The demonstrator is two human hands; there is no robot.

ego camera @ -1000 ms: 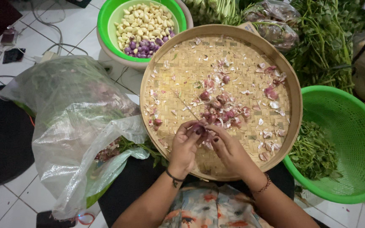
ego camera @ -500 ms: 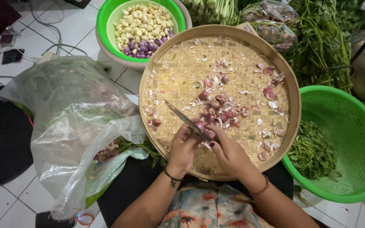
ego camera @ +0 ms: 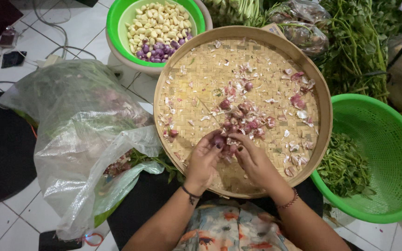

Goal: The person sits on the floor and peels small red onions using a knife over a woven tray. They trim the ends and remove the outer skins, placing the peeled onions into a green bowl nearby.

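Note:
Both my hands meet over the near part of a round woven bamboo tray (ego camera: 324,116). My left hand (ego camera: 203,161) pinches a small purple shallot (ego camera: 218,140) in its fingertips. My right hand (ego camera: 253,159) has its fingers curled against the same shallot, picking at its skin. A loose pile of shallots (ego camera: 245,120) lies just beyond my fingers, with peeled skins (ego camera: 298,102) scattered over the tray. No knife blade shows between my hands.
A green bowl (ego camera: 117,28) of peeled garlic and purple shallots stands at the far left. A green basket (ego camera: 387,153) holding leafy greens sits at the right. A clear plastic bag (ego camera: 80,135) of scraps lies at the left. Bundles of greens (ego camera: 354,42) lie behind the tray.
A thin knife blade that pointed up and left from my hands half a second ago is out of sight. My hands have closed together around one shallot.

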